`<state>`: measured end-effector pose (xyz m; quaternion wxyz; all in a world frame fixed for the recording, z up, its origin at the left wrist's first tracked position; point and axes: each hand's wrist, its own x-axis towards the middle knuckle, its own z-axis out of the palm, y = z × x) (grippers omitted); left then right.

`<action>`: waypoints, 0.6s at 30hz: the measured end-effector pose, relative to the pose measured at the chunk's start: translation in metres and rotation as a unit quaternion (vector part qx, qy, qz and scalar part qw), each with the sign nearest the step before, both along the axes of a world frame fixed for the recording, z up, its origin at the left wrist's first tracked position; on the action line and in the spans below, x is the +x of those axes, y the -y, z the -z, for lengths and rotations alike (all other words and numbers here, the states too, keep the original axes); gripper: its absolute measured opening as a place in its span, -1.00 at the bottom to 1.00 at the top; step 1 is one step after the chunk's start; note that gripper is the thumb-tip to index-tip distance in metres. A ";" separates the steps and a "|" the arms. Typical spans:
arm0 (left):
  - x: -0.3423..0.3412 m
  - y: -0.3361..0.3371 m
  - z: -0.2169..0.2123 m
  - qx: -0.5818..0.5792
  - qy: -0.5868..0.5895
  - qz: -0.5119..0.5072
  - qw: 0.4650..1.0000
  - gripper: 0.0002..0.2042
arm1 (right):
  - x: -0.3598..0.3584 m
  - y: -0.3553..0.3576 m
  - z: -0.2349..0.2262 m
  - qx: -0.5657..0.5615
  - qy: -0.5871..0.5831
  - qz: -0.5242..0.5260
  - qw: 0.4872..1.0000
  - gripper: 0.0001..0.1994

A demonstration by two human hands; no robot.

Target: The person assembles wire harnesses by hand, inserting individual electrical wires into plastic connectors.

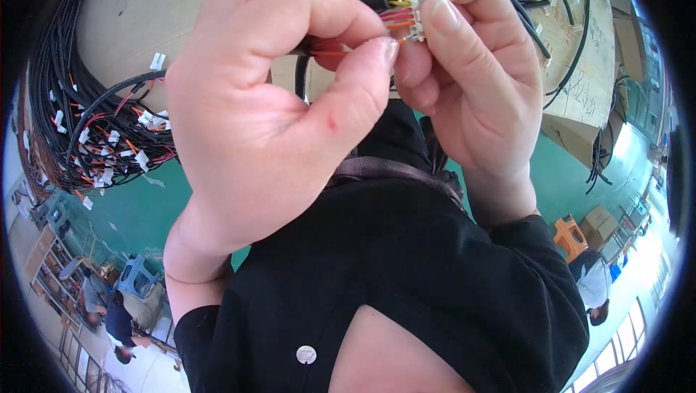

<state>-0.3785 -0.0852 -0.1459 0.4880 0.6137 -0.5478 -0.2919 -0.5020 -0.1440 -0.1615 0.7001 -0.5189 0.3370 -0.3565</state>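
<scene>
My right hand (484,77) grips a small white plastic connector (416,19) between thumb and fingers, up near the top middle. Yellow wires (397,1) run into it from a black sleeve (377,0), with red and orange wires below them. My left hand (261,103) is closed, thumb and forefinger pinching a thin orange wire (326,53) close to its end. That end is right beside the connector's lower edge; whether it is inserted I cannot tell. The left fingers hide part of the wires.
A large bundle of black cables (72,96) with white connectors hangs at the left of the wooden table (167,1). More black cables (533,9) lie at the far right. An orange stool (570,239) and cardboard boxes (599,226) stand on the green floor. Other people are in the background.
</scene>
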 end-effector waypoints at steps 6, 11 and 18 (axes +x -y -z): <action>0.003 0.002 -0.001 -0.034 0.032 0.009 0.999 -0.91 | 0.000 -0.001 0.000 -0.067 -0.031 -0.003 0.997 -0.82; 0.007 0.005 -0.007 -0.004 0.048 0.039 0.998 -0.92 | -0.003 0.002 0.003 -0.103 0.007 -0.021 0.994 -0.84; 0.006 0.003 -0.001 -0.024 0.040 0.042 0.998 -0.93 | -0.002 -0.001 0.008 -0.170 -0.006 -0.010 0.985 -0.86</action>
